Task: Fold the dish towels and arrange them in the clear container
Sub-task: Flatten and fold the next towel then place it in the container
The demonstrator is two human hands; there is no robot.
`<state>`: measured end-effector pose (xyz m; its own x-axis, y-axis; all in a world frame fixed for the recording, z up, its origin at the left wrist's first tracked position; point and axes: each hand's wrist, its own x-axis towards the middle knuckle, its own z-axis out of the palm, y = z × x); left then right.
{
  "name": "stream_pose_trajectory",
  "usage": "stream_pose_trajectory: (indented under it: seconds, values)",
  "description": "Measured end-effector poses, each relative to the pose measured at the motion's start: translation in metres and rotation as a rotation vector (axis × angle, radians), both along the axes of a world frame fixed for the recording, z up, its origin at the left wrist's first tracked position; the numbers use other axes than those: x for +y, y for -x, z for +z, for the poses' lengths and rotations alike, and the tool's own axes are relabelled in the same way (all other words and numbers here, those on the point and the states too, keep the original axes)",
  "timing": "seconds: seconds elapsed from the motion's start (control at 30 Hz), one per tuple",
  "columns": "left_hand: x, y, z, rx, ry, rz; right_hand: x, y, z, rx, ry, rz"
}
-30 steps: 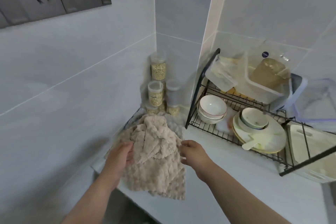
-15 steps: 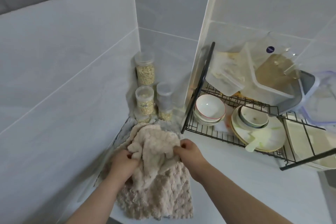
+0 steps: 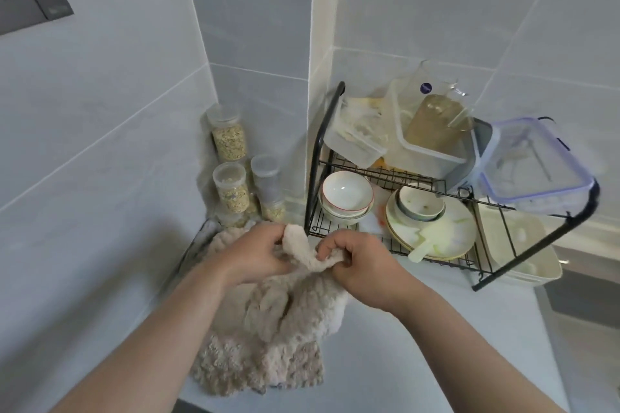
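A beige, nubby dish towel (image 3: pixel 281 315) lies bunched on the white counter near the corner. My left hand (image 3: pixel 255 253) and my right hand (image 3: pixel 360 265) both pinch its upper edge, close together, and lift a fold between them. The rest of the towel hangs down toward the counter's front edge. Under the towel, a dark-rimmed clear container (image 3: pixel 196 245) shows only at its left rim. Clear plastic tubs (image 3: pixel 422 151) sit on the rack's top shelf.
A black wire dish rack (image 3: pixel 476 241) stands right of my hands with bowls (image 3: pixel 347 193), plates (image 3: pixel 446 235) and a blue-rimmed lid (image 3: pixel 536 164). Several oat-filled jars (image 3: pixel 229 141) fill the tiled corner behind the towel. Bare counter (image 3: pixel 419 345) lies under my right forearm.
My hands have moved from the towel's two sides to its top edge and closed in on each other, gathering the cloth. The view has tilted down.
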<state>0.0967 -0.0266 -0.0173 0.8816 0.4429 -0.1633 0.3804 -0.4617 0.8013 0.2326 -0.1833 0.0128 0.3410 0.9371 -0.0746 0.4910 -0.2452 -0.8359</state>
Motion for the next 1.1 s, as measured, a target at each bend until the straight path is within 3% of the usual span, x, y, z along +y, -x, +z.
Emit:
stream_pose_trajectory:
  seconds: [0.17, 0.33, 0.57, 0.73, 0.83, 0.97, 1.1]
  values:
    - [-0.042, -0.01, 0.034, -0.152, 0.356, -0.012, -0.07, -0.03, 0.008, 0.049, -0.014, -0.22]
    - [-0.098, -0.039, 0.059, -0.412, 0.749, 0.054, -0.141, -0.05, -0.016, 0.139, 0.166, -0.093]
    - [-0.142, -0.085, 0.044, -0.462, 0.966, 0.189, -0.19, -0.072, -0.05, 0.333, 0.075, -0.37]
    - [-0.161, -0.117, 0.033, -0.345, 0.746, 0.246, -0.218, -0.113, -0.032, 0.176, -0.051, -0.634]
    - [-0.157, -0.122, 0.022, -0.312, 0.506, 0.252, -0.234, -0.131, -0.02, 0.031, -0.118, -0.647]
    - [-0.154, -0.106, -0.013, -0.122, 0.069, 0.182, -0.258, -0.136, -0.038, -0.174, -0.134, -0.498]
    - [-0.161, -0.073, -0.082, 0.178, -0.116, -0.013, -0.275, -0.112, -0.102, -0.309, 0.066, -0.208]
